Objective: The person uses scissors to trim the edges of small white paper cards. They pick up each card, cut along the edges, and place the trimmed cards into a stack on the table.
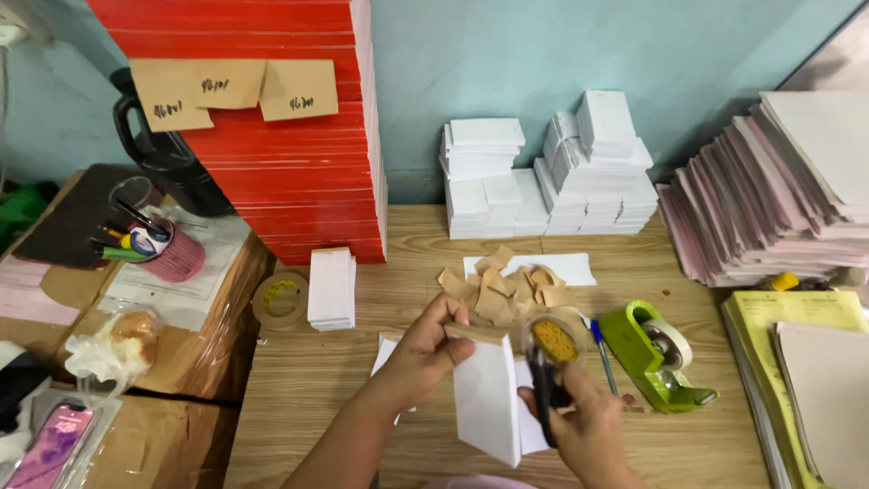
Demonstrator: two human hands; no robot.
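Note:
My left hand [424,351] grips the top of a small white pad [486,398] with a brown taped edge, held upright over the wooden table [398,272]. My right hand [587,426] holds a dark-handled tool [543,391] beside the pad's right edge, under a round clear pot with a yellow sponge [553,340]. A heap of cut brown paper strips [505,290] lies just beyond my hands on a white sheet.
A green tape dispenser [654,355] and a blue pen [603,355] lie right of my hands. White pad stacks [543,181] line the wall. A tall red stack [290,118] stands at left, pink paper piles [769,199] at right. A tape roll [281,299] sits by another small white pad stack [331,288].

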